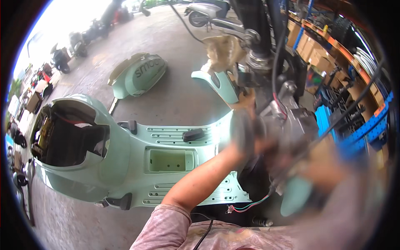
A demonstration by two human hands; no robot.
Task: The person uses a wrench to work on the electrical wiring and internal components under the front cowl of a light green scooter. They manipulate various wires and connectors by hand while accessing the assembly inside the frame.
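Note:
A partly stripped scooter stands before me, its mint-green floorboard (pixel 179 135) joined to a hollow rear body shell (pixel 83 112). My left hand (pixel 246 137), smeared by motion, reaches across to the scooter's front, beside the dark steering column (pixel 259 37) and a greyish metal part (pixel 302 121). Its fingers cannot be made out. Further right, my right hand (pixel 333 162) is a blur near the black cables; whether it holds anything does not show. Below the hands hangs a thin bundle of coloured wires (pixel 252 205) with a small connector.
A loose mint-green body panel (pixel 143 75) lies on the concrete floor (pixel 175 91) beyond the scooter. Another green panel (pixel 221 85) is near the column. At right stands a blue and orange shelf rack (pixel 337 46) with cardboard boxes. A silver scooter (pixel 210 12) is parked behind.

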